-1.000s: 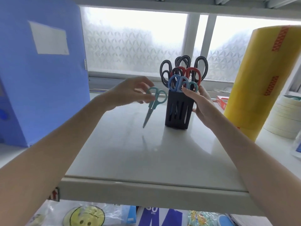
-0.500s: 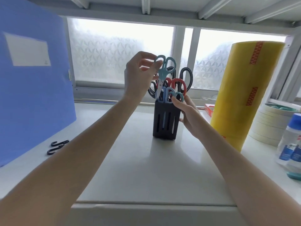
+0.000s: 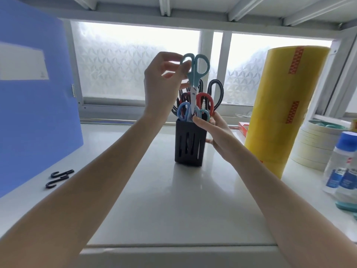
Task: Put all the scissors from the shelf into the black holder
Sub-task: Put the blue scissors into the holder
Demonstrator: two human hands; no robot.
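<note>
A black slotted holder [image 3: 189, 146] stands on the white shelf [image 3: 173, 200], holding several scissors with blue, red and black handles [image 3: 204, 101]. My left hand [image 3: 162, 86] pinches the handle of a pair of teal scissors [image 3: 195, 71], held upright with the blades pointing down, their tip between the handles at the holder's mouth. My right hand [image 3: 216, 130] grips the holder's right side, thumb on its upper rim.
A big blue folder [image 3: 36, 105] stands at the left, with two black hooks [image 3: 59, 177] lying beside it. A tall yellow tape roll [image 3: 284, 107], stacked masking tape rolls [image 3: 313, 146] and bottles [image 3: 342, 167] crowd the right. A frosted window lies behind.
My left hand has lifted the teal scissors from beside the holder to above it and turned them upright, then lowered the blade tip into the holder. My right hand stays on the holder.
</note>
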